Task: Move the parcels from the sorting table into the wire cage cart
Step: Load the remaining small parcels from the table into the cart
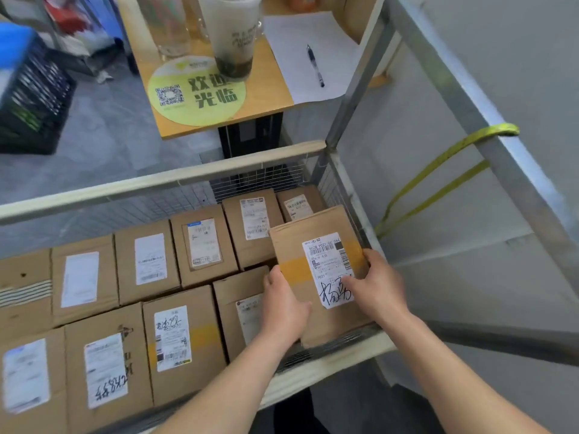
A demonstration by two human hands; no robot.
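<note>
Two hands on one parcel, both gripping. The left hand holds the left long edge, thumb up along the side, and the rest of its fingers are hidden under the box. The right hand holds the right long edge, with its thumb pressed on the shipping label and its fingers curled round the side.

We place everything off the wire cage cart. The parcel is inside its near right corner, riding above the packed parcels that cover the cart floor in two rows. It is tilted, far end up, near end down by the near rail, so not seated yet. Its long axis runs from near rail to far rail, with the far end skewed a little left.

The parcel lies between the two hands, which sit on its near half. The right hand is the one nearer the cart's right mesh wall. We cannot tell whether it touches the mesh. The slot under the parcel is hidden by the box itself.

We judge this as the lowering step: drop the far end and square the box to the corner. The risk is the right fingers getting caught between box and mesh.

Outside the cart, beyond its far rail, is a wooden counter with a cup, a paper sheet and a pen. A yellow strap hangs right of its corner post. A black crate sits off its far left.
</note>
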